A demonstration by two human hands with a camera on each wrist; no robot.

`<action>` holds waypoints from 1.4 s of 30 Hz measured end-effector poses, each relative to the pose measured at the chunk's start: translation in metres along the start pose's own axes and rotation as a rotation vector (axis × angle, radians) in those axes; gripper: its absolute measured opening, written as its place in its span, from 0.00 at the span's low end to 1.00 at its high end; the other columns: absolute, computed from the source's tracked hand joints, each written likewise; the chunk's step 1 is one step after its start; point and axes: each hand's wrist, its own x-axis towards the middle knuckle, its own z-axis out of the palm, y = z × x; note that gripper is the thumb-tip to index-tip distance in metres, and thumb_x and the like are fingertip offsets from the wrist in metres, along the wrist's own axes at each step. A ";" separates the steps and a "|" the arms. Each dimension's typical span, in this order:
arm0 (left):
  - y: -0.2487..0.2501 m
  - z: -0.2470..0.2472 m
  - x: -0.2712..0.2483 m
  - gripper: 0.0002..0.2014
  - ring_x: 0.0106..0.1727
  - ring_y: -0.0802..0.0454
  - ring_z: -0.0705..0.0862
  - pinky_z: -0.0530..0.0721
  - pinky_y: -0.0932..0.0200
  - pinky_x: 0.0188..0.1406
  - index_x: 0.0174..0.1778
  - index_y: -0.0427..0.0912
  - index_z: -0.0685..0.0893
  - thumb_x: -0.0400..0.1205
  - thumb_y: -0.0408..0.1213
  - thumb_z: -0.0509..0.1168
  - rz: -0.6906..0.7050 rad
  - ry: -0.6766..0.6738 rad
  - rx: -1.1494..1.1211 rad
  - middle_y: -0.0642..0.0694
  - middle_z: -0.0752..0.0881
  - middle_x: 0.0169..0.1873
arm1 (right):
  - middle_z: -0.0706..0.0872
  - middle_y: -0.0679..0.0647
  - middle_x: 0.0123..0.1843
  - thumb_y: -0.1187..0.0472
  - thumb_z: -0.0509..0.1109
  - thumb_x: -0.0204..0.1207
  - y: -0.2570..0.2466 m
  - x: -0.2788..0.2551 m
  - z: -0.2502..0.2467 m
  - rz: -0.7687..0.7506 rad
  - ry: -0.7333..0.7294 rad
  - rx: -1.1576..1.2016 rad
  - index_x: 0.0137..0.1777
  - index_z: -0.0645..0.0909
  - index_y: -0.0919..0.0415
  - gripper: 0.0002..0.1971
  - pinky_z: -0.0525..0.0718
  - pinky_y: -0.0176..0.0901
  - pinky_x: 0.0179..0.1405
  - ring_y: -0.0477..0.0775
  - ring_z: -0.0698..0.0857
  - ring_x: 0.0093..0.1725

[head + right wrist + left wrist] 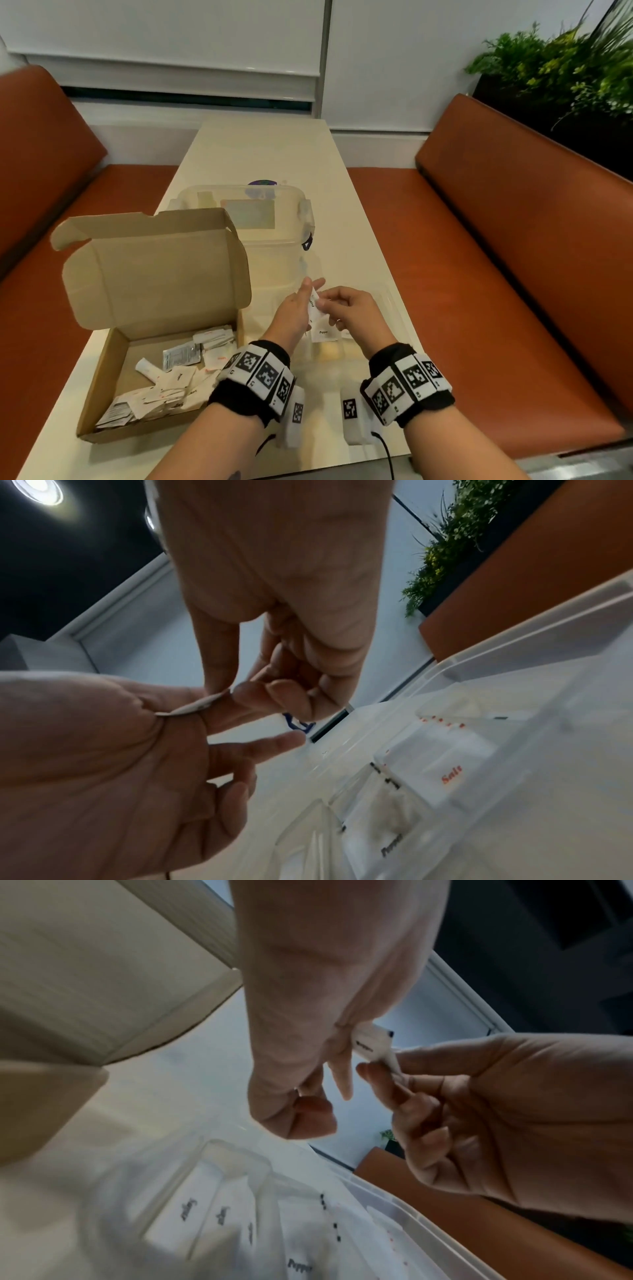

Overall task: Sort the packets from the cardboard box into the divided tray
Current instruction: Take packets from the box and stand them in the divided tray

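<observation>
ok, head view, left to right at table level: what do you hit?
Left orange bench → cardboard box with loose packets → left hand → white packet pinched between both hands → right hand → right orange bench.

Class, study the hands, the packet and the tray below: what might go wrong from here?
1. The left hand and right hand both pinch one white packet; opposing pulls might tear it.
2. The clear divided tray keeps Salt and Pepper packets in adjoining compartments; a careless drop could land in the wrong one.
</observation>
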 end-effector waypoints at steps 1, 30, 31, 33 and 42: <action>-0.001 0.002 0.001 0.23 0.61 0.50 0.80 0.76 0.60 0.44 0.70 0.54 0.78 0.88 0.54 0.43 -0.006 -0.012 0.025 0.48 0.82 0.64 | 0.84 0.44 0.28 0.63 0.74 0.74 0.002 -0.001 -0.002 0.003 -0.005 -0.004 0.44 0.87 0.61 0.02 0.74 0.31 0.25 0.42 0.77 0.24; -0.015 -0.011 0.022 0.07 0.41 0.57 0.82 0.73 0.67 0.36 0.45 0.47 0.87 0.76 0.30 0.70 0.110 0.147 0.611 0.53 0.85 0.35 | 0.85 0.47 0.34 0.61 0.74 0.70 0.016 0.023 -0.021 -0.034 0.044 -0.673 0.32 0.81 0.50 0.08 0.76 0.33 0.35 0.47 0.82 0.38; -0.018 -0.010 0.023 0.08 0.41 0.56 0.82 0.73 0.66 0.35 0.44 0.48 0.87 0.75 0.30 0.69 0.108 0.141 0.637 0.54 0.85 0.34 | 0.83 0.45 0.33 0.61 0.74 0.70 0.020 0.022 -0.020 -0.024 0.040 -0.718 0.31 0.80 0.49 0.09 0.74 0.32 0.33 0.47 0.81 0.38; -0.025 -0.009 0.024 0.08 0.42 0.55 0.83 0.73 0.65 0.35 0.43 0.48 0.86 0.75 0.29 0.69 0.100 0.139 0.679 0.53 0.86 0.34 | 0.85 0.45 0.36 0.58 0.74 0.71 0.030 0.022 -0.018 -0.013 0.043 -0.781 0.33 0.83 0.51 0.07 0.75 0.34 0.39 0.47 0.81 0.44; -0.038 -0.002 0.033 0.08 0.51 0.51 0.83 0.80 0.58 0.50 0.49 0.48 0.85 0.78 0.32 0.66 0.139 0.107 0.917 0.51 0.87 0.45 | 0.81 0.51 0.57 0.51 0.69 0.76 0.043 0.027 -0.008 -0.113 0.091 -1.170 0.51 0.88 0.53 0.10 0.74 0.40 0.58 0.54 0.72 0.60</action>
